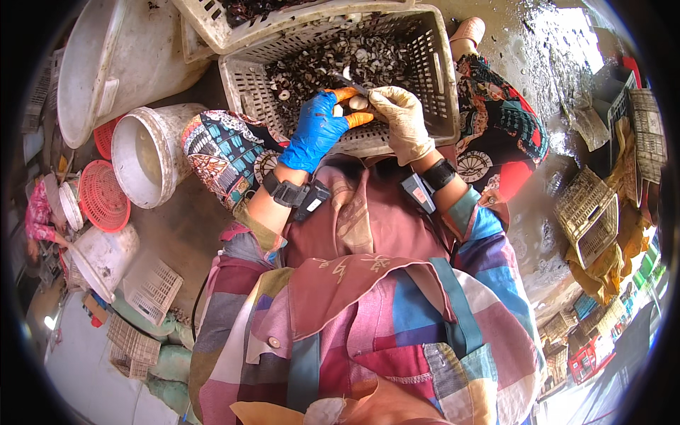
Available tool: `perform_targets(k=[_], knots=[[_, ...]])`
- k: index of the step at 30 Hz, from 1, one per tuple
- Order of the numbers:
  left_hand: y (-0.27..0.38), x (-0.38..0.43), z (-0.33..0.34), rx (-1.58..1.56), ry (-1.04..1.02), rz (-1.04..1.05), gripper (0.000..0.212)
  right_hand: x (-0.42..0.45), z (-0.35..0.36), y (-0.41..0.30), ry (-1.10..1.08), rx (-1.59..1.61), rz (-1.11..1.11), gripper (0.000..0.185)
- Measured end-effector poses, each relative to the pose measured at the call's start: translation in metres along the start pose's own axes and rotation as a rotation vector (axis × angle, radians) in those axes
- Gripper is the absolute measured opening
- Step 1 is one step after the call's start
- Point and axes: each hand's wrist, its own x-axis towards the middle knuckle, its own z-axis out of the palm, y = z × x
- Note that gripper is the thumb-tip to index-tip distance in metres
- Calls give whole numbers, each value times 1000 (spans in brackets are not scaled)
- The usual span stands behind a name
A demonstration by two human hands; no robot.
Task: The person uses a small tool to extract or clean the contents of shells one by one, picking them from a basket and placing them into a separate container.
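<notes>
My left hand (321,125), in a blue glove with orange finger covers, is over the near side of a plastic crate (345,146). Its thumb and forefinger close around a small pale shellfish piece (358,102), partly hidden by the fingers. Close beside it, my right hand (402,119) wears a cream glove and grips a small thin-bladed knife (353,84). The blade points left, above the left fingertips. Beneath both hands, dark and white shell pieces (366,58) cover the crate's bottom.
Another crate (297,21) overlaps the far rim. At left stand a white bucket (141,156), a large tub (87,74) and a red basket (105,195). A person's pink sleeve (40,212) shows at far left. More crates (587,215) lie right of the wet floor (510,37).
</notes>
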Motion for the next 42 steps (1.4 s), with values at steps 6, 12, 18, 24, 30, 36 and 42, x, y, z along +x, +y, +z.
perform_targets(k=[6,12,18,24,30,36,42], knots=[[-15,-1,-3,-70,-105,8,36,4,-2,5,-37,-187,-92,10],[-1,-2,-11,-569,-77,-269,32,-6,-12,-9,14,-196,-140,12],[7,-13,-14,-637,-155,-382,32,7,-38,16,45,-452,-348,13],[2,-14,-12,-561,-83,-355,34,18,-59,15,174,-434,-229,11],[-1,10,-32,-372,-78,-81,65,17,-59,10,145,-458,-246,12],[11,77,-117,285,208,236,34,17,-61,16,191,-351,-185,11],[-23,159,-178,1262,288,349,19,20,-62,19,181,-330,-152,11]])
